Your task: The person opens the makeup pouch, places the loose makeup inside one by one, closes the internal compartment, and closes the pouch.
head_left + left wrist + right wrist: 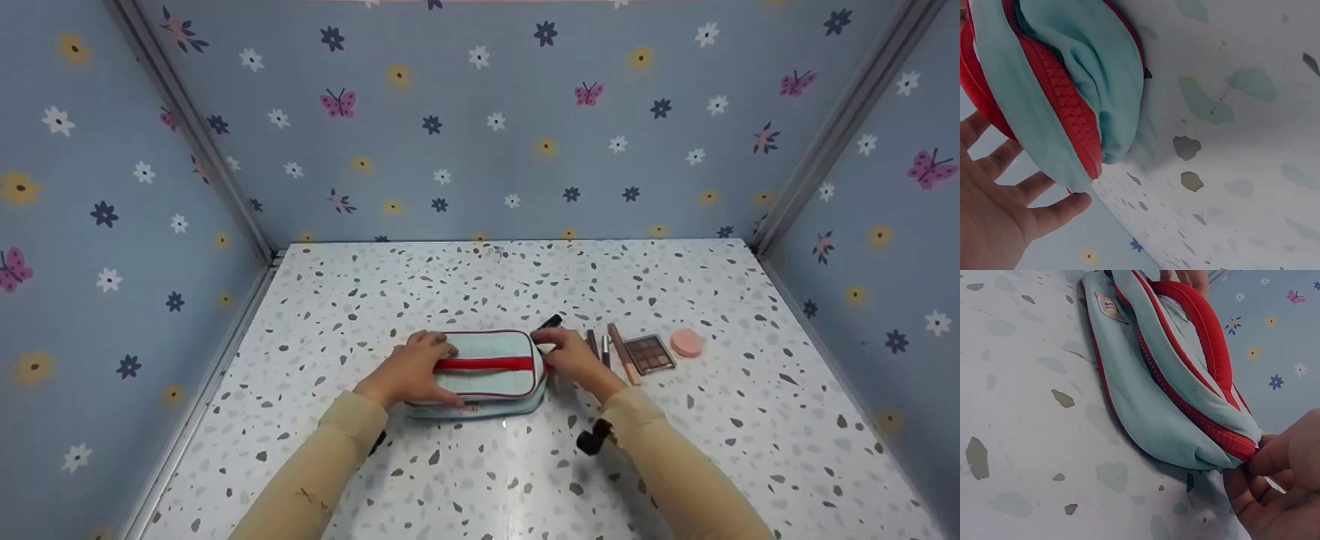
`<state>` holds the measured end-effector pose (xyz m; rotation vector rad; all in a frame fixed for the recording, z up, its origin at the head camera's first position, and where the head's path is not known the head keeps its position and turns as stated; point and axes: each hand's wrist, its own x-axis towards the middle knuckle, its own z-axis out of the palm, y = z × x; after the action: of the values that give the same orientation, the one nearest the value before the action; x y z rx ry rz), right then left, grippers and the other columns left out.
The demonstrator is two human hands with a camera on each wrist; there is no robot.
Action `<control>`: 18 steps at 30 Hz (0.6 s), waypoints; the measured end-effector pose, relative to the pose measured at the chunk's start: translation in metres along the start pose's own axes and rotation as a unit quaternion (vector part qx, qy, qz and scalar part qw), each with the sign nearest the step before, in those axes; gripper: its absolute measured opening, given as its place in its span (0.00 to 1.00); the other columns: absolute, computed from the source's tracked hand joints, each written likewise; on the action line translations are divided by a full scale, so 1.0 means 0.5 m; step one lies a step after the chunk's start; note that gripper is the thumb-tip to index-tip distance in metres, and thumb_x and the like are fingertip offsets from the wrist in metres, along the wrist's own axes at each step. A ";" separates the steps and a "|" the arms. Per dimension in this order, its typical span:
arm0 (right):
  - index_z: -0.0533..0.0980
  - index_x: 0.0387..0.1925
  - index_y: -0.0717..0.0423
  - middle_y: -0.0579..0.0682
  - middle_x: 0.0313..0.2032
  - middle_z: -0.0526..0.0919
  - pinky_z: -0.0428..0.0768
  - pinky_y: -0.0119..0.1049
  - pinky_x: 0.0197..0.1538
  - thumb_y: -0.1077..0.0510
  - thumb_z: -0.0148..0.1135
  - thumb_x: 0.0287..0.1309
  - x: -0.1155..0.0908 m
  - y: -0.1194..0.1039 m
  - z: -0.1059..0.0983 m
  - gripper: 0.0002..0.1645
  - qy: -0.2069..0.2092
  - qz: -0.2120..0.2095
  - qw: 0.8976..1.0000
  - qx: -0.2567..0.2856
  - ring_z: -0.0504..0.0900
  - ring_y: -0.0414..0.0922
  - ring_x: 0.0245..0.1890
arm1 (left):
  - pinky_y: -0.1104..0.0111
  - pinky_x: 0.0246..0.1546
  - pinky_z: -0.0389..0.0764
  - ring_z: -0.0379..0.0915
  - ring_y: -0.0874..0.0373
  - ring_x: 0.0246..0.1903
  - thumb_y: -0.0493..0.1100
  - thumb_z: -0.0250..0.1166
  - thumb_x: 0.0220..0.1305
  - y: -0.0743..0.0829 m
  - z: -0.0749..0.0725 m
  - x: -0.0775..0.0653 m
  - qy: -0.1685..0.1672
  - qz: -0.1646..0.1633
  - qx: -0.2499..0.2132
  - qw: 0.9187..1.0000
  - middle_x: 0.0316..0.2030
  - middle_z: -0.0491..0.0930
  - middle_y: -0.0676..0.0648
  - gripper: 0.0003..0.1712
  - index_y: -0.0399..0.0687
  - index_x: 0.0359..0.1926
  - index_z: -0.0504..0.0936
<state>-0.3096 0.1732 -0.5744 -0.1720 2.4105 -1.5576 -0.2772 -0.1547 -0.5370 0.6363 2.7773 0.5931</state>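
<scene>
A light blue zippered pouch [480, 386] with red piping and a red top strap lies on the table, its top closed over. My left hand [411, 367] rests on the pouch's left end, fingers spread; in the left wrist view its fingertips touch the fabric beside the red zipper [1067, 101]. At the right end, my right hand [574, 360] pinches the corner where the zipper ends, thumb against forefinger, as the right wrist view shows [1280, 467]. Any zipper pull is hidden by these fingers. A small label [1110, 309] is sewn on the pouch's front.
Right of the pouch lie slim makeup sticks [624, 352], an eyeshadow palette [650, 354] and a round pink compact [687, 343]. A black-ended stick [551, 322] shows behind the pouch. Flower-patterned walls [480, 150] enclose the speckled table [450, 480].
</scene>
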 end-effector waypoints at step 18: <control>0.84 0.63 0.61 0.59 0.56 0.89 0.79 0.32 0.35 0.70 0.64 0.68 0.015 0.006 0.012 0.23 -0.013 -0.021 0.994 -0.106 0.81 0.42 0.34 | 0.49 0.72 0.73 0.66 0.46 0.67 0.49 0.85 0.51 -0.037 0.000 -0.014 0.018 0.056 -0.076 0.995 0.64 0.73 0.43 0.34 0.50 0.56 0.79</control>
<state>-0.3151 0.1672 -0.5805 -0.2844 2.5634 -1.3043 -0.2777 -0.1730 -0.5440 0.7568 2.7099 0.8367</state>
